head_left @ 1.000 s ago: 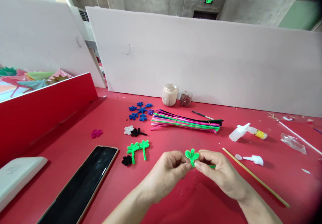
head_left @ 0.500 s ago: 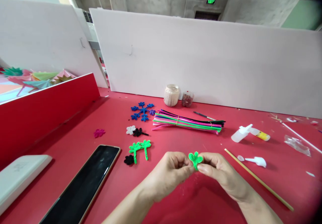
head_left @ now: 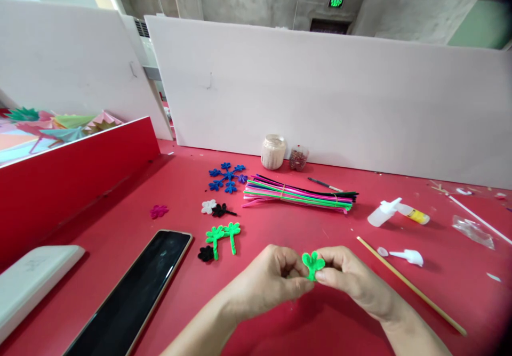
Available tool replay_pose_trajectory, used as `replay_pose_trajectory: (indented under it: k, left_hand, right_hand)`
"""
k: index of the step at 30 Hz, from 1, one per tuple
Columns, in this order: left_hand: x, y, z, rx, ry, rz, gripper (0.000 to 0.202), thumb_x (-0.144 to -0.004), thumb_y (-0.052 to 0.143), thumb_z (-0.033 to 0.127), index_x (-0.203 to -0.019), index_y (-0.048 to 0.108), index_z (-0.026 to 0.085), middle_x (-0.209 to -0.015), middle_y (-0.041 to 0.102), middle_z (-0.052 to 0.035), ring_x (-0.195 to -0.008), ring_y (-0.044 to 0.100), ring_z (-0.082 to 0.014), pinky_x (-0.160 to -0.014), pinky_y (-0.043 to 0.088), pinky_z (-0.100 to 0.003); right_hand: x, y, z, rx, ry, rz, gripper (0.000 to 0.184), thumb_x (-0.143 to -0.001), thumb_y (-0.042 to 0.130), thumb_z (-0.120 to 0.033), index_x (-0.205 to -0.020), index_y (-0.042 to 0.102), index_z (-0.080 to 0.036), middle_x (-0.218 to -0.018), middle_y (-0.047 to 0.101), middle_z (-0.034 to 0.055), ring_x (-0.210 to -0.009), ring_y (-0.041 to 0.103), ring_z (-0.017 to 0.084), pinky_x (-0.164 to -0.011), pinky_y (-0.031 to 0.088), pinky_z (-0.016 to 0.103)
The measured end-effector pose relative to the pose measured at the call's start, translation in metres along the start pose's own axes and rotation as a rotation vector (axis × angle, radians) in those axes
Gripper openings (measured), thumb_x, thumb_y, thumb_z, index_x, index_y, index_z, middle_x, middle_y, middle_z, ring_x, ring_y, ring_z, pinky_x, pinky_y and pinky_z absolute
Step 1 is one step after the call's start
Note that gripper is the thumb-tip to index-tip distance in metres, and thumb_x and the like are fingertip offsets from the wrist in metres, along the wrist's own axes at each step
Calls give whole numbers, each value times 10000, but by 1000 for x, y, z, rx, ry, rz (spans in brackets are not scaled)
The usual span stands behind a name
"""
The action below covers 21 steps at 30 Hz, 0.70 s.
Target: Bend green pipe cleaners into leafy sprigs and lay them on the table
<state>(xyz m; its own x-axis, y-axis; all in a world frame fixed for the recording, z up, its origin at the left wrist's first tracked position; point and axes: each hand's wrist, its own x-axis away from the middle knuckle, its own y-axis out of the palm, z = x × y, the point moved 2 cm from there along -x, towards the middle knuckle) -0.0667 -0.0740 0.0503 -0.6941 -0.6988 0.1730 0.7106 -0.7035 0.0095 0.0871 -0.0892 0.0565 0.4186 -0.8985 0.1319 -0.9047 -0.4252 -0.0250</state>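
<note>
A bright green pipe cleaner [head_left: 313,263], bent into several petal-like loops, is pinched between my two hands above the table. My left hand [head_left: 276,276] grips it low on its left side, thumb and fingers closed. On the other side my right hand [head_left: 348,273] pinches it with thumb and forefinger. The fingertips hide its lower end. To the left lie two green pipe cleaner flowers [head_left: 216,234] with twisted stems, beside a black flower [head_left: 206,253]. A bundle of coloured pipe cleaners [head_left: 300,193] lies beyond my hands.
Blue flowers [head_left: 228,176] and a magenta one [head_left: 159,211] lie at the left, near a phone [head_left: 136,292] and a white box [head_left: 36,286]. On the right are a glue bottle [head_left: 383,213], a white cap [head_left: 412,257] and a wooden stick [head_left: 412,286]. A glass jar [head_left: 273,152] stands before the white partition [head_left: 320,89].
Both hands have lowered slightly with the green pipe cleaner, which sits a little lower and to the right. My left thumb has moved down along its base.
</note>
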Motion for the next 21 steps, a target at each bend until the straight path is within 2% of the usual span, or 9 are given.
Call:
replay_pose_trajectory:
  k: [3, 8, 13, 17, 21]
  left_hand:
    - [-1, 0, -1, -35, 13, 48, 157, -703, 536, 274, -640, 575, 135, -482, 336, 68, -455, 259, -66, -425, 201, -204]
    - [1, -1, 5, -74, 45, -5, 215, -745, 489, 266, -640, 614, 127, -527, 429, 29, -505, 352, -88, -495, 289, -212]
    - [2, -5, 6, -5, 12, -20, 185, -730, 525, 294, -731, 622, 137, -553, 466, 27, -521, 398, -89, -510, 314, -206]
    - [0, -4, 3, 51, -28, -9, 177, -705, 555, 298, -739, 606, 132, -515, 471, 40, -479, 377, -74, -462, 276, -194]
    - [-3, 1, -1, 176, -44, -4, 202, -668, 601, 327, -683, 554, 131, -492, 469, 47, -419, 376, -58, -410, 269, -183]
  right_hand:
    - [0, -1, 3, -20, 3, 12, 102, -709, 547, -215, -692, 600, -129, -624, 468, -11, -629, 399, 130, -616, 334, 248]
    - [0, -2, 2, -35, 39, 21, 113, -683, 567, -231, -612, 570, -143, -572, 402, -34, -567, 343, 110, -553, 296, 227]
    - [0, -1, 1, -80, 34, 15, 127, -681, 576, -235, -602, 587, -136, -603, 464, -15, -594, 385, 118, -587, 327, 240]
    - [0, -1, 2, -81, 24, 38, 116, -691, 571, -233, -647, 619, -137, -650, 528, 0, -649, 446, 137, -652, 358, 261]
    - [-1, 1, 3, -70, 23, -2, 127, -706, 579, -250, -721, 639, -139, -646, 565, 2, -701, 493, 159, -688, 375, 278]
